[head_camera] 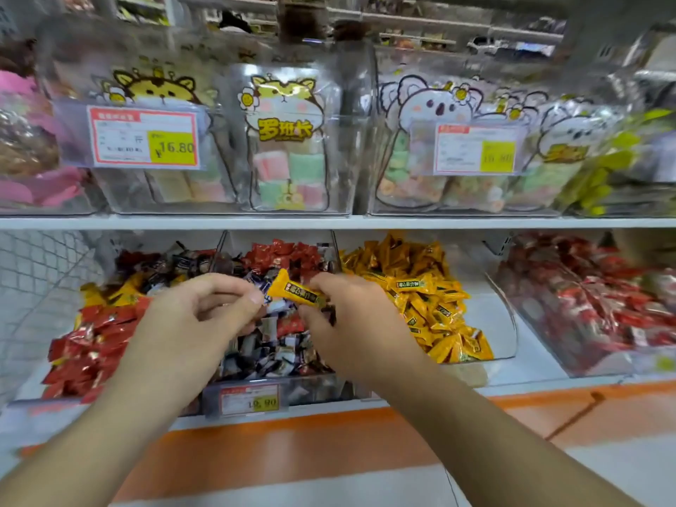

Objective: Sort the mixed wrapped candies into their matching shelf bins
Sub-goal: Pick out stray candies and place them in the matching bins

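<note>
A yellow wrapped candy (297, 291) hangs in the air above the middle bin (278, 391), which holds dark blue, white and red candies mixed together. My right hand (351, 323) pinches the candy's right end. My left hand (205, 316) has curled fingers, and its thumb and forefinger meet the candy's left end. To the right, the yellow candy bin (501, 323) is heaped with matching yellow wrappers. The left bin (29, 389) holds mostly red candies with some yellow and dark ones at the back.
A far-right clear bin (600, 364) holds red wrapped candies. The upper shelf (329, 223) carries clear boxes of bagged marshmallows with price tags (144, 137). A price tag (250, 398) fronts the middle bin. An orange ledge (292, 444) runs below.
</note>
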The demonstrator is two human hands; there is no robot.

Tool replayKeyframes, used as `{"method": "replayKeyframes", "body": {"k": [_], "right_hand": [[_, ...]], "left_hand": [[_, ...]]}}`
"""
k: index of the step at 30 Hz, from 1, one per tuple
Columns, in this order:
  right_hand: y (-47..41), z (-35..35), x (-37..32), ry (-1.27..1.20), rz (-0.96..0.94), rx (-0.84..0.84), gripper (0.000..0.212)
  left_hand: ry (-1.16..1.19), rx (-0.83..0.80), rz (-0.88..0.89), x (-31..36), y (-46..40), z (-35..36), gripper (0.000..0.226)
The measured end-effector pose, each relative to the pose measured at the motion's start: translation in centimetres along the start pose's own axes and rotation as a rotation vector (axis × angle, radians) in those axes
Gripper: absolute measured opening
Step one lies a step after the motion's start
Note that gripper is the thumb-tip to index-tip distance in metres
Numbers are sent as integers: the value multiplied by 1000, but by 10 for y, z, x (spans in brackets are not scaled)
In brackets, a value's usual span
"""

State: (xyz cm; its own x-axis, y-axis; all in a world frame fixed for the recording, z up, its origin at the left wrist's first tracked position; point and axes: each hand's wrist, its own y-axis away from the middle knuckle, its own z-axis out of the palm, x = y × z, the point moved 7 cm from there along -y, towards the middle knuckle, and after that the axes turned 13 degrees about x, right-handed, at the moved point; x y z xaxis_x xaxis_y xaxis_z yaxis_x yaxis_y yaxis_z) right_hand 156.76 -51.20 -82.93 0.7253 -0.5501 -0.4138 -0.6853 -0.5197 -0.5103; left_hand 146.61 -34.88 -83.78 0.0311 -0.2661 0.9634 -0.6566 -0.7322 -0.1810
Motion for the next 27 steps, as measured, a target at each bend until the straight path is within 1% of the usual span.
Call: {"method": "replayKeyframes", "body": {"k": [2,5,7,8,10,13,15,21,24,27], "right_hand": [[-2,-12,23,87,53,45,23],[-3,-27,66,292,182,106,33],[-3,-28,83,394,232,77,42],[-2,-25,84,403,231,53,47],[-3,-14,73,340,181,12,55],[-3,0,45,224,61,-10,55],[-3,7,31,164,32,-21,55],[-5,28,9,131,39,-92,56],[-6,38,0,136,40,-102,54],[-7,47,-4,122,46,-115,52]], "left_hand": [[-95,5,54,-3,-4,1,10],[-184,27,124,-6,-11,0,15],[-270,42,161,-7,-15,-2,14],[-323,45,189,-7,-16,-3,14],[-426,34,243,-7,-19,-2,13],[-549,19,311,-5,-26,-3,12],[-595,42,346,-5,-33,-10,14],[-674,129,344,-37,-72,-55,21],[-758,163,297,-57,-99,-89,32],[-809,189,257,-69,-121,-108,32]]}}
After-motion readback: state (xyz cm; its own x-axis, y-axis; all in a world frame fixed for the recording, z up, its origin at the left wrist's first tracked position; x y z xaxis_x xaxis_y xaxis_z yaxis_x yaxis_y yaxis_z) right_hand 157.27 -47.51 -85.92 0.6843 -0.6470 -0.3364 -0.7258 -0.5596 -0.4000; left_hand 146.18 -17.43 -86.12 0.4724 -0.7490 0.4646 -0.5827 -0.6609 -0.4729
